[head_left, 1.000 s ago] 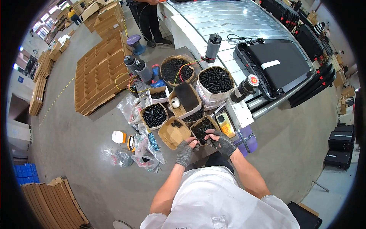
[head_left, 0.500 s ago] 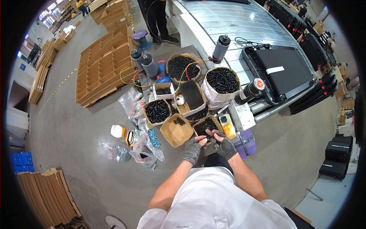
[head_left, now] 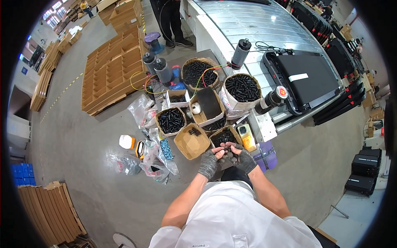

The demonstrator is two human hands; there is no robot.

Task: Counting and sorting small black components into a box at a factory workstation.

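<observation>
My left hand (head_left: 210,161) and my right hand (head_left: 243,158), both in grey fingerless gloves, meet at the near edge of a cardboard box of small black parts (head_left: 223,136). Between their fingertips is a small dark piece (head_left: 226,149), too small to name exactly. The fingers of both hands are closed around it. Just left of the hands stands a shallow cardboard box (head_left: 189,148) with a few small black parts inside. A phone (head_left: 244,129) beside a yellow item (head_left: 249,142) lies at the right of the parts box.
Farther off are boxes of black cylindrical parts (head_left: 170,121), a sack of them (head_left: 242,89) and grey motor-like cylinders (head_left: 240,53). A metal roller conveyor (head_left: 242,25) carries a black case (head_left: 306,78). Plastic bags (head_left: 155,165) lie left; another person (head_left: 167,20) stands beyond.
My fingertips have drawn closer together, and the dark piece shows between them. My right fingers have shifted slightly left; the boxes have not moved.
</observation>
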